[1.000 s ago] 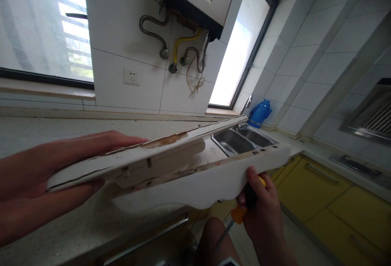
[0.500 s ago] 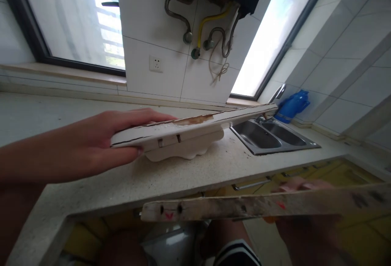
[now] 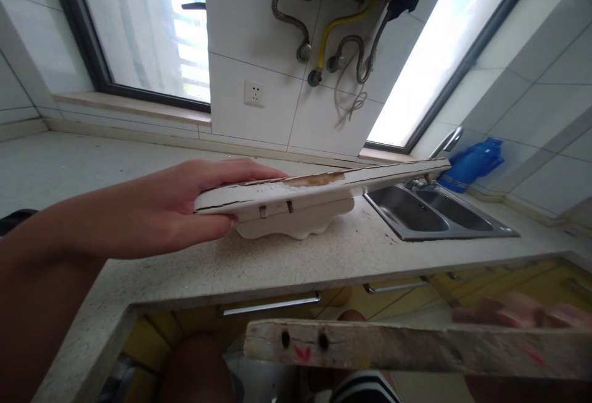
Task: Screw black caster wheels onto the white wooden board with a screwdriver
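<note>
Since half a second earlier, strip point(image 3: 416, 348) rose slightly, nearer the counter point(image 3: 277, 261) edge. Left hand point(image 3: 185, 208) pinched panel point(image 3: 319, 190) at its near end, above counter, long axis running toward sink point(image 3: 439, 211). Right hand point(image 3: 518, 311), blurred, gripped strip below counter. Judged best: support both ends, keep panel level.

The left hand point(image 3: 185, 211) reaches forward, fingers flat on top, thumb clamped beneath. The right hand point(image 3: 513, 311) shows low, blurred fingers curled.
</note>
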The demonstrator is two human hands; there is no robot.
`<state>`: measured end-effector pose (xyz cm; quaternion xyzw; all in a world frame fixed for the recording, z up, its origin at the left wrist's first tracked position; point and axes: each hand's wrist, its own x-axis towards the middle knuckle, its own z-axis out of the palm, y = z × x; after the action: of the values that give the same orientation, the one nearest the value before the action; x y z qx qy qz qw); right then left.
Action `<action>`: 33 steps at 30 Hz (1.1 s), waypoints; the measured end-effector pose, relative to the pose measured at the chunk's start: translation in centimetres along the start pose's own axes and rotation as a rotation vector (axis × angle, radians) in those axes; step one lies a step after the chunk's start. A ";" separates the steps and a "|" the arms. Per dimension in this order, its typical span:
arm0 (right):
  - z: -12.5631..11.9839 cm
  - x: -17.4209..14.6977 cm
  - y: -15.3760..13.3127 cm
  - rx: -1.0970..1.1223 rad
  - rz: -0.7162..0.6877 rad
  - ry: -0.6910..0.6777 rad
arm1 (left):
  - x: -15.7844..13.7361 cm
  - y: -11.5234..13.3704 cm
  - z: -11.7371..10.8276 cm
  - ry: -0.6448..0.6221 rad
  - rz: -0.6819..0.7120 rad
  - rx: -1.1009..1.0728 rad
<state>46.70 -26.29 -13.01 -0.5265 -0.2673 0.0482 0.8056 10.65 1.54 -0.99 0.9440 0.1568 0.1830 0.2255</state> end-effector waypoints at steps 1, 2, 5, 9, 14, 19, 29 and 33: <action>-0.2 0.0 0.1 0.010 -0.009 0.006 | 0.0 0.3 0.0 -0.003 -0.007 0.013; -0.3 0.0 0.3 0.032 -0.031 0.004 | 0.0 0.7 0.0 -0.006 -0.005 0.021; -0.4 -0.3 0.9 0.086 -0.055 -0.057 | -0.1 1.2 -0.1 -0.019 -0.007 0.050; -0.2 -0.6 1.5 0.139 -0.008 -0.102 | -0.1 -0.1 -0.1 0.008 0.036 0.048; 0.1 -0.7 1.8 0.152 0.006 -0.118 | 0.0 -2.9 0.2 0.051 0.239 0.039; 0.9 -0.6 1.3 0.090 0.019 -0.008 | 0.0 -3.0 0.2 0.049 0.228 0.060; 0.8 1.7 -3.3 -0.529 -0.212 0.171 | 0.1 -2.9 0.7 0.091 0.193 -0.036; 1.9 1.5 -4.7 -0.491 -0.226 0.168 | 0.1 -2.5 0.9 0.106 0.161 -0.032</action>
<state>46.14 -26.28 -7.81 -0.6748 -0.2602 -0.1518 0.6737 10.61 3.37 -2.85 0.9387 0.0894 0.2528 0.2165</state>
